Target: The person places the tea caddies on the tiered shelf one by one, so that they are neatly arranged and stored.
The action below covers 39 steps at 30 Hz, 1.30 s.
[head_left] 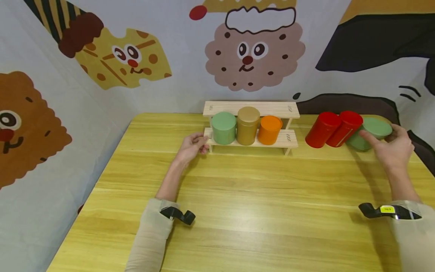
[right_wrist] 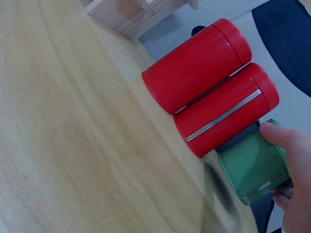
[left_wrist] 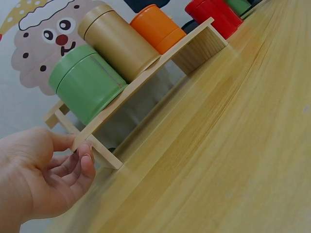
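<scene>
At the left end of a two-tier wooden shelf (head_left: pixel 289 139), my left hand (head_left: pixel 191 148) pinches the lower board between thumb and fingers. On that board stand a green tin (head_left: pixel 224 128), a taller gold tin (head_left: pixel 247 126) and a short orange tin (head_left: pixel 270 130). My right hand (head_left: pixel 394 147) grips a second green tin (right_wrist: pixel 252 162) around its upper part, at the far right of the table. Close beside that tin stand two red tins (head_left: pixel 322 130), side by side; a silver seam runs down the nearer one in the right wrist view.
The wooden table (head_left: pixel 244 204) carries everything, its back edge against a cloth (head_left: pixel 183 94) printed with cartoon biscuits. Over the lower board, the shelf's upper board (head_left: pixel 251 107) runs behind the tins. A black strap with a camera sits on each wrist.
</scene>
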Tool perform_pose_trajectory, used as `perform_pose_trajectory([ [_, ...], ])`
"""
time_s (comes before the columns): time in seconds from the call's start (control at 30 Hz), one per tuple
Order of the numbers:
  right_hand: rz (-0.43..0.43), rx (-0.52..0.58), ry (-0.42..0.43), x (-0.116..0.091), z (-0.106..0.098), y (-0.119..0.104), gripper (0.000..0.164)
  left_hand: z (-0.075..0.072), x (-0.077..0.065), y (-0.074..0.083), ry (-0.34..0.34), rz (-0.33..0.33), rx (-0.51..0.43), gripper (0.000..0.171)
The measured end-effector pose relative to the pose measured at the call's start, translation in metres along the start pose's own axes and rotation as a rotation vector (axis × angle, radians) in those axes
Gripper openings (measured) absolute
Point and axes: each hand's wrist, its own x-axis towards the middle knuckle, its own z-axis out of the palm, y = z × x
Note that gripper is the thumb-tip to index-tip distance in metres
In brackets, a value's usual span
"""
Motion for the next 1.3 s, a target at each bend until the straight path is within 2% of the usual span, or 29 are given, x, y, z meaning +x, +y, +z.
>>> perform_pose_trajectory([
  [0.23,0.034,0.011,0.115,-0.008,-0.009,-0.01,0.082,0.0,0.0,0.0,-0.002,0.003,0.003,0.042],
  [0.5,-0.045,0.09,0.199,-0.017,-0.021,-0.021,0.073,-0.001,-0.001,-0.002,-0.005,0.015,0.007,0.043],
  [0.6,-0.083,0.132,0.21,-0.019,-0.025,-0.024,0.072,-0.002,-0.001,-0.002,-0.002,0.015,0.007,0.043],
  [0.83,-0.087,0.156,0.232,-0.022,-0.04,-0.038,0.067,-0.002,-0.002,-0.001,-0.002,0.014,0.009,0.044],
  [1.0,-0.146,0.214,0.258,-0.024,-0.047,-0.052,0.061,-0.001,-0.001,-0.001,-0.004,0.009,0.004,0.044],
  [1.3,-0.239,0.323,0.215,-0.037,-0.047,-0.081,0.065,0.0,-0.002,0.0,-0.006,0.003,0.004,0.043],
])
